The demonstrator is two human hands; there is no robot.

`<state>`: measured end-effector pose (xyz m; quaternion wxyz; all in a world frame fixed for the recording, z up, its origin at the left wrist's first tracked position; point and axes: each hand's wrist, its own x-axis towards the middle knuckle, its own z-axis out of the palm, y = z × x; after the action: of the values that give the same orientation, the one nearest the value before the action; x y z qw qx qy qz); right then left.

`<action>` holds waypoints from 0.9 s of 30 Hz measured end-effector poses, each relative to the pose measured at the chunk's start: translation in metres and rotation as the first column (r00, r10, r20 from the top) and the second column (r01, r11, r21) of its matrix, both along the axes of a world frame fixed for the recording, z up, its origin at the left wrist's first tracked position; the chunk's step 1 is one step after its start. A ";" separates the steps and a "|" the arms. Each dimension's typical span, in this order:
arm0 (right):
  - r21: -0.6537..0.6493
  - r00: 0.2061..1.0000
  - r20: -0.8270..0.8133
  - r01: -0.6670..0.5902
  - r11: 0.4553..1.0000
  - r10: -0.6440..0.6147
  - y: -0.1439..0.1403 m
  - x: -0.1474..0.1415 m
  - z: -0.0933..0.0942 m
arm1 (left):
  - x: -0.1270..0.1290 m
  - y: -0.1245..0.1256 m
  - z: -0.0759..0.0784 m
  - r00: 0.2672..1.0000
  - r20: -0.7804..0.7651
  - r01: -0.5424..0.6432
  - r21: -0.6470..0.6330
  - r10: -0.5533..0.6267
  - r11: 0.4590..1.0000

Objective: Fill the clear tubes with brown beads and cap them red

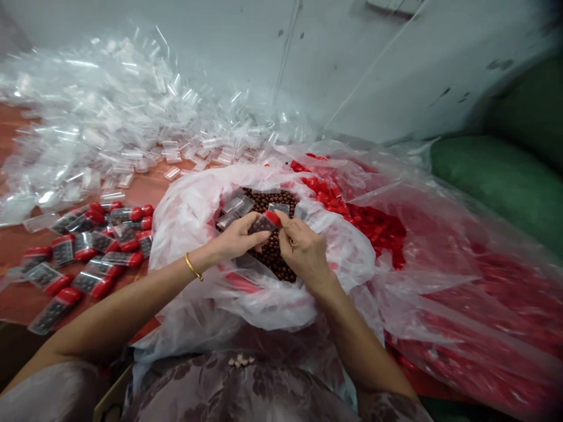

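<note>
- A bead-filled tube [263, 224] with a red cap [273, 218] is pinched between left hand [238, 239] and right hand [302, 249], above the beads [273, 255] in a bag [193, 217].
- Capped tubes [83, 252] are lying at left.

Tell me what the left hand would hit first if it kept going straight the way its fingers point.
The left hand points right, toward the small red-capped tube in its grip, so that comes first. Right behind it is the right hand, pinching the same tube. The brown beads lie just below, though depth is hard to judge.
</note>
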<state>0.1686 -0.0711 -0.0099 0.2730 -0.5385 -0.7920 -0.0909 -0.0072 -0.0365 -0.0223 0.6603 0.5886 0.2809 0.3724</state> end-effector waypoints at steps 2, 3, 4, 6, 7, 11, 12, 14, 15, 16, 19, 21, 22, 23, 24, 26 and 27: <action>0.024 1.000 0.020 -0.018 1.000 0.018 -0.003 -0.002 -0.002 | 0.000 -0.002 0.000 0.999 -0.019 -0.035 0.016 0.036 0.999; 0.023 0.999 0.010 -0.038 0.999 0.037 -0.004 -0.003 -0.004 | 0.000 -0.002 0.001 0.998 -0.028 -0.048 0.020 0.049 0.999; 0.017 0.998 -0.008 -0.063 0.998 0.063 -0.005 -0.004 -0.005 | 0.000 -0.003 0.001 0.998 -0.037 -0.055 0.022 0.056 0.998; 0.005 0.992 -0.053 -0.118 0.993 0.118 -0.007 -0.007 -0.008 | 0.000 -0.004 0.002 0.997 -0.053 -0.056 0.021 0.057 0.998; 0.006 0.989 -0.067 -0.134 0.991 0.134 -0.008 -0.008 -0.010 | 0.000 -0.005 0.004 0.997 -0.060 -0.052 0.018 0.053 0.998; 0.049 0.993 -0.044 -0.105 0.993 0.107 -0.011 -0.014 -0.008 | 0.001 -0.007 0.008 0.998 -0.052 -0.037 -0.003 0.037 0.999; 0.062 0.995 -0.032 -0.093 0.994 0.096 -0.012 -0.015 -0.006 | 0.001 -0.007 0.008 0.999 -0.041 -0.031 -0.008 0.031 0.999; 0.074 0.997 0.004 -0.083 0.994 0.082 -0.012 -0.016 -0.003 | 0.001 -0.007 0.008 1.000 -0.014 -0.028 -0.018 0.028 0.999; 0.072 0.996 0.027 -0.088 0.994 0.086 -0.012 -0.016 -0.002 | 0.001 -0.007 0.007 0.999 -0.003 -0.035 -0.020 0.035 0.999; 0.069 0.994 0.050 -0.098 0.993 0.094 -0.011 -0.016 -0.001 | 0.001 -0.006 0.005 0.999 0.003 -0.048 -0.018 0.048 0.999; 0.057 0.986 0.104 -0.136 0.989 0.129 -0.010 -0.016 -0.001 | 0.000 -0.005 0.001 0.997 -0.014 -0.080 0.000 0.080 0.997; 0.042 0.982 0.126 -0.149 0.988 0.143 -0.009 -0.011 0.001 | -0.001 -0.005 0.000 0.997 -0.050 -0.059 0.014 0.059 0.998; 0.027 0.978 0.135 -0.162 0.986 0.157 -0.009 -0.007 0.003 | -0.002 -0.006 0.001 0.997 -0.075 -0.036 0.014 0.037 0.999; 0.012 0.973 0.141 -0.187 0.982 0.183 -0.009 -0.002 0.006 | -0.002 -0.007 0.002 0.994 -0.107 -0.010 0.016 0.012 1.000; -0.002 0.965 0.140 -0.221 0.975 0.220 -0.009 0.003 0.009 | -0.002 -0.008 0.003 0.990 -0.142 0.020 0.022 -0.017 1.000; -0.034 0.951 0.100 -0.290 0.956 0.292 -0.011 0.014 0.015 | -0.003 -0.010 0.007 0.976 -0.201 0.095 0.045 -0.084 0.995; -0.048 0.950 0.048 -0.307 0.950 0.310 -0.011 0.017 0.017 | -0.003 -0.011 0.008 0.969 -0.221 0.131 0.063 -0.114 0.989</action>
<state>0.1858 -0.0820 0.0068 0.2513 -0.4108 -0.8752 -0.0459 -0.0101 -0.0476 -0.0140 0.6243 0.6670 0.2996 0.2749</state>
